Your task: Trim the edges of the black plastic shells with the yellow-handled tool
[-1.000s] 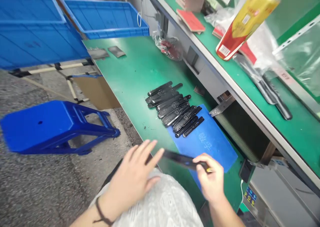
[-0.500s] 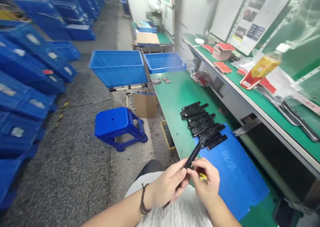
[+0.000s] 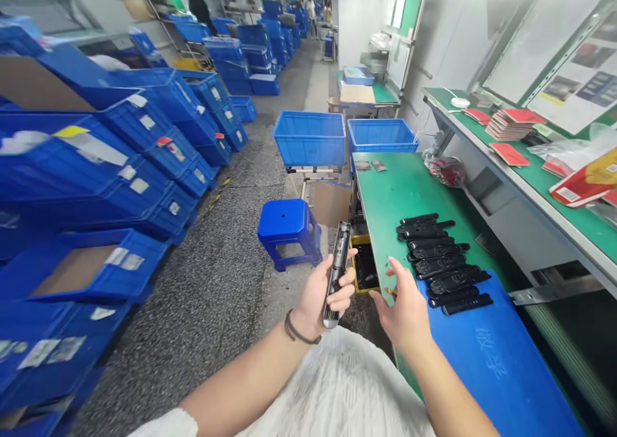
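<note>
My left hand (image 3: 324,289) is closed around a long black plastic housing (image 3: 340,257). The housing stands nearly upright with its hollow, ribbed inner side toward me, and its lower end looks silvery. To the right, over the table edge, is my right hand (image 3: 403,305), its thumb and index finger apart. A bit of a small yellow thing (image 3: 391,292) shows between its fingers; the rest is hidden in the palm. Beyond that hand, a row of similar black housings (image 3: 438,250) lies on the green table (image 3: 385,193), partly on a blue sheet (image 3: 501,360).
A blue stool (image 3: 284,222) and a yellow-rimmed bin (image 3: 359,283) stand left of the table. Blue crates (image 3: 308,138) stand at its far end, with more crates (image 3: 159,173) stacked along the left. Red cards (image 3: 515,123) lie on the shelf. People are far off.
My hands have moved apart. The left has raised the black housing and turned its hollow side toward me. The right has let go of it. My view has swung up and left.
</note>
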Available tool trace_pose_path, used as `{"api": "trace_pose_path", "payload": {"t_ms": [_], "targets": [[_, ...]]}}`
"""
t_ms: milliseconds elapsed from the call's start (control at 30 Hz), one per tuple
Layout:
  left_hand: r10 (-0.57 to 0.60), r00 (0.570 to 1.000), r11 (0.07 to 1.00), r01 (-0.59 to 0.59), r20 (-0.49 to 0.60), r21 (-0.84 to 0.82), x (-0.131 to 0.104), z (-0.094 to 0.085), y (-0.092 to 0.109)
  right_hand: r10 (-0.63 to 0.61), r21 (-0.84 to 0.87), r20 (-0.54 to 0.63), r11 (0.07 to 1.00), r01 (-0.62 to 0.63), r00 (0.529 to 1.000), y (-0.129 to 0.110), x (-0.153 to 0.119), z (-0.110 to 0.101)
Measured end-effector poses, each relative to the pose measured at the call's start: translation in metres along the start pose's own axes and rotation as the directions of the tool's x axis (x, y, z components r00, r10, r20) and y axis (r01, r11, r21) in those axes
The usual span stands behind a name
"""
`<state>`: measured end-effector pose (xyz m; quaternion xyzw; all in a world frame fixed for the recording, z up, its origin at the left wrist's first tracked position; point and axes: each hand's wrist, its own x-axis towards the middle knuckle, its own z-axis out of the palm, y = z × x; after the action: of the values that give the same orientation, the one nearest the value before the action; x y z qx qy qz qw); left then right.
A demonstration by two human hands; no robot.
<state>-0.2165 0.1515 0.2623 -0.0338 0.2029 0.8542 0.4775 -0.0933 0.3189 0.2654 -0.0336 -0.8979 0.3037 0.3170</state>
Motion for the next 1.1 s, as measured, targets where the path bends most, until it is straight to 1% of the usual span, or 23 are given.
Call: {"api": "trace_pose_path", "payload": {"t_ms": [33,67,100,133,200,233,300,367,467,533,600,667,700,767,833,867,900,933,967,1033,1100], "targets": [[0.042,0.998,0.999,-0.043,-0.040,-0.020,0.001,-0.001,0.002,0.055,0.020,0.027,0.998,-0.056,0.998,0.003,0.002,0.006],[0.077,0.994,0.996,-0.079,-0.074,-0.030,0.002,-0.001,0.003,0.060,0.061,0.065,0.996,-0.064,0.996,0.003,0.002,0.010],[0.106,0.989,0.994,-0.109,-0.101,-0.032,0.004,0.000,0.002,0.005,0.119,0.106,0.993,-0.017,0.994,0.001,0.000,0.013],[0.131,0.984,0.990,-0.135,-0.119,-0.026,0.005,0.002,-0.001,-0.084,0.174,0.140,0.983,0.059,0.987,-0.003,-0.004,0.015],[0.171,0.976,0.985,-0.173,-0.133,-0.008,0.007,0.006,-0.009,-0.268,0.219,0.172,0.949,0.228,0.948,-0.014,-0.014,0.019],[0.187,0.974,0.982,-0.188,-0.131,0.001,0.008,0.008,-0.014,-0.334,0.201,0.157,0.932,0.301,0.929,-0.019,-0.018,0.022],[0.216,0.969,0.976,-0.215,-0.118,0.022,0.009,0.013,-0.023,-0.408,0.115,0.085,0.910,0.397,0.909,-0.025,-0.024,0.026],[0.224,0.972,0.974,-0.220,-0.078,0.050,0.011,0.017,-0.029,-0.443,0.060,0.023,0.895,0.441,0.896,-0.026,-0.026,0.027],[0.183,0.983,0.980,-0.185,0.035,0.071,0.012,0.021,-0.032,-0.450,0.075,0.007,0.891,0.448,0.893,-0.027,-0.029,0.023],[0.123,0.985,0.988,-0.133,0.124,0.073,0.013,0.022,-0.031,-0.439,0.132,-0.003,0.891,0.435,0.899,-0.029,-0.031,0.016],[0.065,0.979,0.993,-0.082,0.194,0.083,0.014,0.021,-0.029,-0.398,0.192,-0.041,0.897,0.398,0.917,-0.032,-0.030,0.007],[0.031,0.971,0.994,-0.055,0.235,0.096,0.016,0.020,-0.027,-0.335,0.221,-0.084,0.912,0.345,0.938,-0.031,-0.024,-0.003],[0.027,0.968,0.993,-0.054,0.248,0.101,0.016,0.019,-0.026,-0.299,0.201,-0.097,0.928,0.313,0.949,-0.028,-0.018,-0.007],[0.036,0.967,0.990,-0.068,0.252,0.121,0.018,0.018,-0.025,-0.193,0.102,-0.086,0.974,0.201,0.978,-0.016,-0.005,-0.015],[0.060,0.972,0.980,-0.101,0.225,0.171,0.020,0.018,-0.024,-0.028,-0.021,-0.043,0.999,0.027,0.999,0.000,0.009,-0.021],[0.084,0.975,0.968,-0.129,0.206,0.216,0.020,0.018,-0.024,0.054,-0.064,-0.015,0.996,-0.055,0.998,0.009,0.016,-0.024],[0.109,0.976,0.946,-0.160,0.190,0.281,0.020,0.017,-0.024,0.107,-0.084,0.024,0.991,-0.105,0.994,0.017,0.021,-0.028],[0.128,0.975,0.912,-0.187,0.180,0.366,0.019,0.016,-0.024,0.117,-0.087,0.067,0.990,-0.111,0.991,0.024,0.026,-0.033],[0.139,0.975,0.861,-0.205,0.173,0.465,0.018,0.014,-0.024,0.085,-0.086,0.105,0.993,-0.076,0.991,0.029,0.030,-0.039],[0.134,0.979,0.720,-0.204,0.156,0.664,0.013,0.010,-0.024,-0.041,-0.116,0.148,0.992,0.059,0.988,0.034,0.037,-0.051],[0.119,0.984,0.564,-0.179,0.135,0.806,0.008,0.009,-0.025,-0.177,-0.204,0.154,0.957,0.207,0.972,0.034,0.043,-0.063]]}}
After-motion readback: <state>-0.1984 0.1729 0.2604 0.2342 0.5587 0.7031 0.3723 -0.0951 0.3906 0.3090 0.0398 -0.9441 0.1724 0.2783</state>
